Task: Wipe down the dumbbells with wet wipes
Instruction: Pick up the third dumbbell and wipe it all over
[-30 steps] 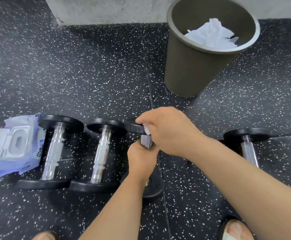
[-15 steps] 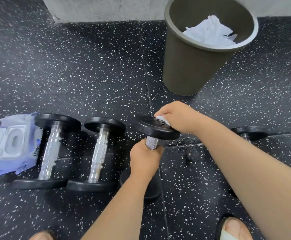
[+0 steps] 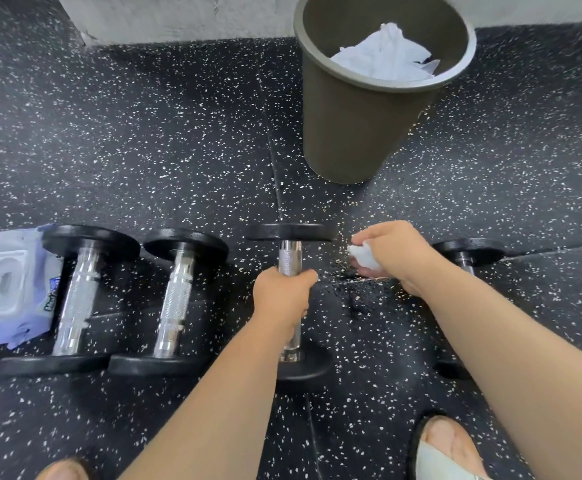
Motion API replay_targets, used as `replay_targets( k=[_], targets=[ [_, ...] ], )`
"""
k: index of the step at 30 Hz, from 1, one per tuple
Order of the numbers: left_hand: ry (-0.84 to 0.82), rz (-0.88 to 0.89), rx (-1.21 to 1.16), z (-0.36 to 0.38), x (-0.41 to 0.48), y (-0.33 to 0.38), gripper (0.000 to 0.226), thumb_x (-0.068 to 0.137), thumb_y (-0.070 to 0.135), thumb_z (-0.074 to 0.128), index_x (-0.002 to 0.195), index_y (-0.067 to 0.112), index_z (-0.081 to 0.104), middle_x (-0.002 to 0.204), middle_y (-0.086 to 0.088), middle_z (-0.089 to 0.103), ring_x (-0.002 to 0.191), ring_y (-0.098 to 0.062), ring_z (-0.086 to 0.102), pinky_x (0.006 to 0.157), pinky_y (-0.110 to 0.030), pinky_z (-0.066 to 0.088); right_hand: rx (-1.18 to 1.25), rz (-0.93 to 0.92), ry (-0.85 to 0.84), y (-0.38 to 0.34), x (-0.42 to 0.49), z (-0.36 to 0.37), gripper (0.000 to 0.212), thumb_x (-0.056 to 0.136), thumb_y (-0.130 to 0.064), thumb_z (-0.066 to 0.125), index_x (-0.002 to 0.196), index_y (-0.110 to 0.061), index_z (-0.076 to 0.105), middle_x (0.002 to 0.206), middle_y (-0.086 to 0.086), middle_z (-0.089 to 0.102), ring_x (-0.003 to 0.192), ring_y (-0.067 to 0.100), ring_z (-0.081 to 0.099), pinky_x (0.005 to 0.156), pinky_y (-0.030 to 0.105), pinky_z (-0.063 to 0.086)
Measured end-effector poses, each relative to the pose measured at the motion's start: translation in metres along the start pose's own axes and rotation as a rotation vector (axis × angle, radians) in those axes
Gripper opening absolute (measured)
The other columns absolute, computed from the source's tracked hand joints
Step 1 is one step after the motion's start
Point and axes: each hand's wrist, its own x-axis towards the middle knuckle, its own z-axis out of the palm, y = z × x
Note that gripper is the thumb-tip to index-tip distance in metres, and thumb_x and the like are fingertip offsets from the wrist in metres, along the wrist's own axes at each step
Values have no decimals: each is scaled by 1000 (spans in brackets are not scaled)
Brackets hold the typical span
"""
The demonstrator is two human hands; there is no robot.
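Head view: black speckled rubber floor (image 3: 144,150) meets concrete wall (image 3: 178,15); left hand (image 3: 282,296) grips dumbbell (image 3: 291,261) handle, right hand (image 3: 391,252) clutches crumpled wet wipe (image 3: 362,256) beside it.

left hand (image 3: 281,295) gripping dumbbell (image 3: 291,261), right hand (image 3: 391,252) holding wipe (image 3: 362,257)

Open floor (image 3: 144,150) stretched from the row of dumbbells to the wall (image 3: 178,15), broken only by the bin (image 3: 351,133) standing beyond the third dumbbell (image 3: 291,233). The leftmost dumbbell (image 3: 75,299) and second dumbbell (image 3: 175,299) lay close together, leaving a slim gap, with the wipes pack (image 3: 5,289) just beside the leftmost one. A wider lane ran between the third dumbbell, gripped by the left hand (image 3: 282,299), and the fourth dumbbell (image 3: 469,249); the right hand (image 3: 393,254), holding a balled wipe (image 3: 362,258), occupied its far end.
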Motion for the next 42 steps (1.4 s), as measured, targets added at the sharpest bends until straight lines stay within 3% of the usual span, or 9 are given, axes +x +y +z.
replay_targets(
  k=[4,9,13,16,22,28,34,37,42],
  targets=[
    [-10,-170,-175,11,-3,-1,28,82,17,71,102,0,59,64,-3,51,51,-14,45,53,-27,45,103,-54,27,-1,2,-2,23,91,-1,51,107,-5,68,116,19,66,85,20,61,62,22,56],
    [35,-259,-239,16,3,-21,33,86,20,68,110,-1,58,67,-3,57,63,-17,55,78,-37,54,107,-74,-29,0,-3,3,20,91,-3,51,93,-13,68,116,22,66,87,23,62,78,35,57],
    [-6,-254,-161,12,4,-28,38,87,20,65,117,-1,55,75,-4,65,81,-22,63,95,-49,50,53,-76,-45,5,-7,0,21,91,-5,51,95,-13,69,114,20,67,83,20,62,62,21,55],
    [-24,-193,54,6,1,-26,43,84,31,68,112,1,54,92,-8,63,84,-23,63,89,-46,55,92,-57,-43,9,-11,-4,20,91,-4,52,97,-11,70,115,20,67,82,19,62,60,20,56],
    [23,26,981,-9,-13,1,36,84,50,55,79,14,53,75,0,55,69,-18,54,68,-33,48,288,161,-95,9,-24,-4,18,92,-10,54,105,-5,66,92,17,71,80,24,65,77,31,55],
    [4,397,1685,-21,-36,32,10,87,28,53,91,19,53,81,5,53,78,-21,55,65,-30,39,210,209,-108,16,-38,-10,26,96,-27,49,95,-4,63,69,14,60,48,18,43,43,25,28],
    [-370,895,1904,-17,-32,35,44,86,18,59,128,22,45,121,0,52,112,-23,50,83,-34,43,278,287,10,16,-40,-23,19,91,-21,39,80,-9,49,68,15,53,45,19,38,47,25,26],
    [-420,894,2069,-13,-17,19,57,83,18,62,135,21,39,128,-3,48,118,-25,46,100,-39,38,350,300,55,22,-38,-31,15,85,-18,37,80,-7,46,67,16,55,45,20,41,46,26,28],
    [-413,867,2087,-7,-4,-5,38,85,21,59,122,20,53,122,-4,55,121,-28,44,115,-44,19,331,306,40,39,-34,-40,10,83,1,36,85,-3,46,77,19,56,57,25,46,49,31,31]
  ],
)
